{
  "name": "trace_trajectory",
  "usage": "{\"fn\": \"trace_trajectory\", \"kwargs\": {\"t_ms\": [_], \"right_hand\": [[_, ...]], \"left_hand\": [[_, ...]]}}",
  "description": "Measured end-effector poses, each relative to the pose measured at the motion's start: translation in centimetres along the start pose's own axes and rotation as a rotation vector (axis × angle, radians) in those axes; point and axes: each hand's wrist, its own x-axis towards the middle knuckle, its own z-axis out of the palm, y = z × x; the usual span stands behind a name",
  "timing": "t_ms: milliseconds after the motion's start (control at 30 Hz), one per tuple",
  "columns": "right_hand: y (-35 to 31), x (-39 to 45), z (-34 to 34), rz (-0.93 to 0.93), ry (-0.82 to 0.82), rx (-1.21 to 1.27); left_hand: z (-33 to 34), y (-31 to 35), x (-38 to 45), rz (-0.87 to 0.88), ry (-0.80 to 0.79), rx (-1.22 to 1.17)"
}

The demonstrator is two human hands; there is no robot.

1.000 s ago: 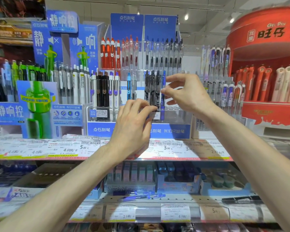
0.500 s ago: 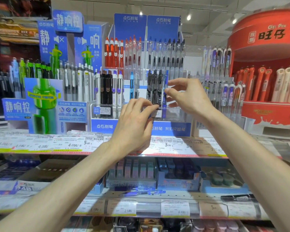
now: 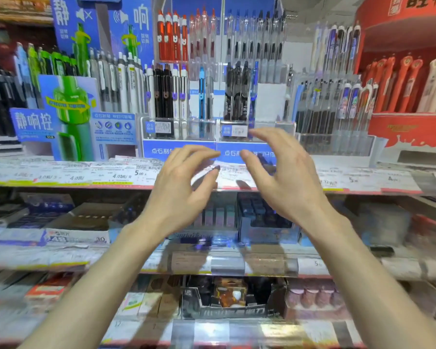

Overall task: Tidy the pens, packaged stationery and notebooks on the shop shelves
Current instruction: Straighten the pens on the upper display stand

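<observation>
Pulling back: both hands, left hand (image 3: 179, 190) and right hand (image 3: 282, 177), dropped below the clear pen rack (image 3: 237, 132), grip spread, holding nothing. Black pens (image 3: 237, 94) stand upright in rack; likely done here.

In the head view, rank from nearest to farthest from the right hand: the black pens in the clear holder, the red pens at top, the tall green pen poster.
From the right hand:
1. Black pens in clear holder, just above.
2. Red pens, upper left.
3. Green pen poster, far left.
</observation>
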Motion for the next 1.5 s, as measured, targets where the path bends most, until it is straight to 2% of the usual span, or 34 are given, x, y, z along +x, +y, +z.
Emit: {"fn": "trace_trajectory", "kwargs": {"t_ms": [167, 267, 333, 433, 533, 667, 767, 933, 1067, 1267, 1500], "right_hand": [[-0.8, -6.7, 2.6, -0.105, 0.033, 0.052], [-0.9, -11.0, 4.0, -0.084, 0.010, 0.099], [-0.5, -13.9, 5.2, 0.004, -0.045, 0.121], [1.2, -17.3, 6.8, 0.241, -0.168, 0.118], [3.0, -18.5, 7.4, 0.394, -0.243, 0.060], [4.5, -17.5, 7.3, 0.442, -0.207, -0.008], [5.3, -15.7, 7.3, 0.419, -0.204, -0.056], [6.2, -13.2, 8.4, 0.321, -0.317, -0.196], [5.9, -11.9, 8.8, 0.331, -0.418, -0.264], [6.0, -11.8, 9.5, 0.380, -0.475, -0.178], [6.7, -11.7, 9.5, 0.402, -0.553, -0.107]], "left_hand": [[-0.9, 0.8, -6.2, 0.011, 0.081, 0.046], [-0.3, 0.2, -10.3, -0.053, 0.103, 0.032], [0.6, -0.9, -12.9, -0.179, 0.081, 0.005], [2.1, -2.6, -16.2, -0.409, 0.018, -0.038], [3.1, -3.7, -17.7, -0.494, -0.050, -0.040], [3.4, -4.8, -16.7, -0.497, -0.094, 0.018], [3.6, -5.8, -14.8, -0.420, -0.149, 0.102], [4.2, -7.1, -12.6, -0.333, -0.303, 0.266], [4.3, -6.8, -11.1, -0.333, -0.438, 0.333], [4.5, -6.9, -10.5, -0.329, -0.598, 0.260], [4.8, -7.4, -10.5, -0.343, -0.614, 0.161]]}}
